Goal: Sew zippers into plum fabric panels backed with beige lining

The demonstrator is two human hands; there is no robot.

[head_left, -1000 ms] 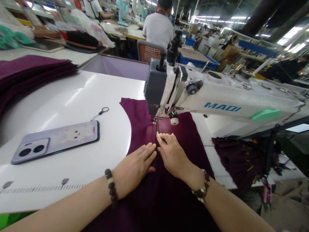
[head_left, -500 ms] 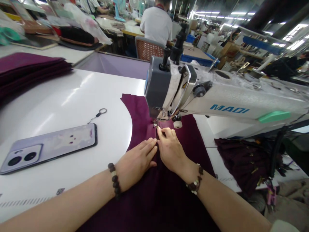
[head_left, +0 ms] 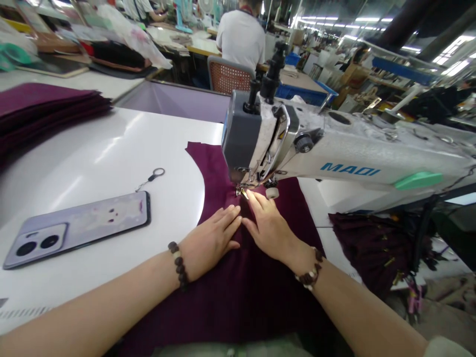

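Dark purple fabric (head_left: 238,292) lies across the machine bed and runs under the presser foot (head_left: 238,192) of the sewing machine (head_left: 297,134). My left hand (head_left: 211,238) rests flat on the fabric, fingers stretched towards the foot. To the right of the seam line, my right hand (head_left: 269,223) presses on the cloth with its thumb apart from the stretched fingers. Its fingertips touch a small gold-coloured metal piece (head_left: 244,194) right by the foot; its exact kind is too small to make out. The needle is hidden in the machine's shadow.
A phone (head_left: 82,225) with a ring strap lies on the white table at left. Behind it is a stack of purple fabric (head_left: 44,111). At right hang gathered dark pieces (head_left: 368,250) with gold metal bits. A person (head_left: 241,39) sits ahead with their back turned.
My right hand has opened from a pinch near the foot, its fingers stretching forward and thumb apart. The small gold piece shows more clearly. My left hand stays flat, shifted slightly.
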